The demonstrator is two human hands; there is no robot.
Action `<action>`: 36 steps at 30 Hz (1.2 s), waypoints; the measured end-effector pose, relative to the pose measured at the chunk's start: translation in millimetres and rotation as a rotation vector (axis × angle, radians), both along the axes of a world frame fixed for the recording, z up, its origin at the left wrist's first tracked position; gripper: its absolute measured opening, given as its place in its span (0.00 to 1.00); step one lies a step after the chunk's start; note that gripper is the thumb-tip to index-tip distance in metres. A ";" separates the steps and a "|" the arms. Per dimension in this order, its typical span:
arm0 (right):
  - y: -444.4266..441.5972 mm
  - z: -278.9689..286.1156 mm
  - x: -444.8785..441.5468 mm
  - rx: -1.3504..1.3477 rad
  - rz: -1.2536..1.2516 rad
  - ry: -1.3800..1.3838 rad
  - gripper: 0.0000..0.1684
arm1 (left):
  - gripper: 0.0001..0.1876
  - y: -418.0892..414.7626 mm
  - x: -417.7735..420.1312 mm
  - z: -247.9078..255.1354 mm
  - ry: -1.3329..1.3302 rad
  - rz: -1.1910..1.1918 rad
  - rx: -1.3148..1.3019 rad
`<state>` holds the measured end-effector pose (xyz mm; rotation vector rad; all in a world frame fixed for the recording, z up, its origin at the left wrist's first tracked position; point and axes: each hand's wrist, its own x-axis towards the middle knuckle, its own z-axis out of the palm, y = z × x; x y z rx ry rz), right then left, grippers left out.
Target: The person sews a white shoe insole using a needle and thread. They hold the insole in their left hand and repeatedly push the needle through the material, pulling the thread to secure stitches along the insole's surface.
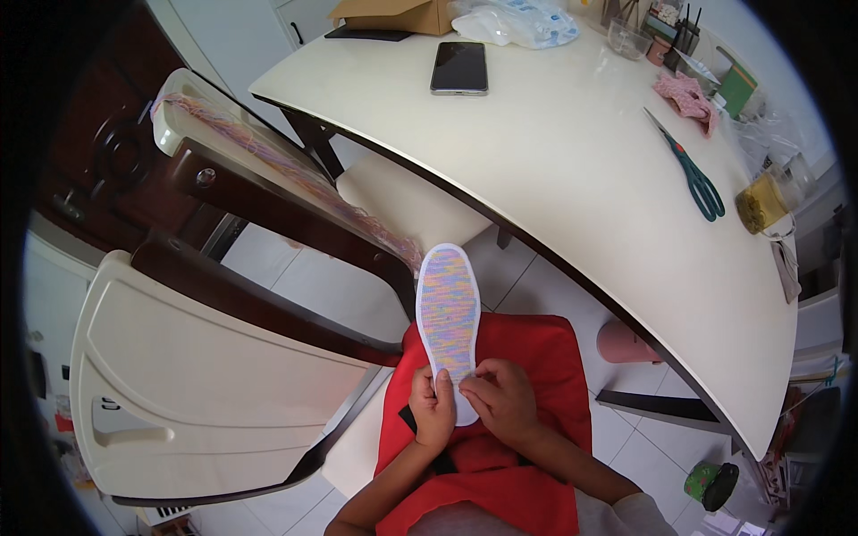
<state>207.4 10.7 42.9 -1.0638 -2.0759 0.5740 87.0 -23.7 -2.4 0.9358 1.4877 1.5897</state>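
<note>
A white-edged shoe insole (448, 301) lies upright above my lap, its upper part covered in pastel multicoloured stitching and its heel end plain white. My left hand (432, 409) grips the lower left edge, thumb on top. At the lower right edge is my right hand (499, 400), its thumb and index finger drawn together where the stitching meets the white part. Whether a needle or thread is between those fingertips is too small to tell. A red apron (536, 355) covers my lap beneath the insole. A bundle of pastel yarn (288, 171) drapes along the chair back beside me.
The white table (536, 147) curves ahead and to the right, bearing a phone (460, 68), green-handled scissors (690, 171), a pink cloth (687, 100) and a glass mug of tea (763, 203). At left stands a cream chair back (201, 388). A pink bin (623, 343) is under the table.
</note>
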 end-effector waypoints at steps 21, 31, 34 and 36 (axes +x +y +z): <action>-10.4 108.7 66.6 -0.352 0.128 0.754 0.02 | 0.06 1.9 -5.5 -10.7 0.112 0.062 -0.043; -16.6 139.6 71.6 -0.223 0.032 0.863 0.12 | 0.06 2.3 -5.0 -6.8 0.107 0.078 -0.019; -18.1 147.8 73.5 -0.160 -0.061 0.881 0.13 | 0.06 1.9 -4.7 -9.5 0.074 0.075 -0.015; -17.5 150.2 77.1 -0.113 -0.082 0.900 0.13 | 0.06 1.3 -4.6 -8.7 0.077 0.070 -0.019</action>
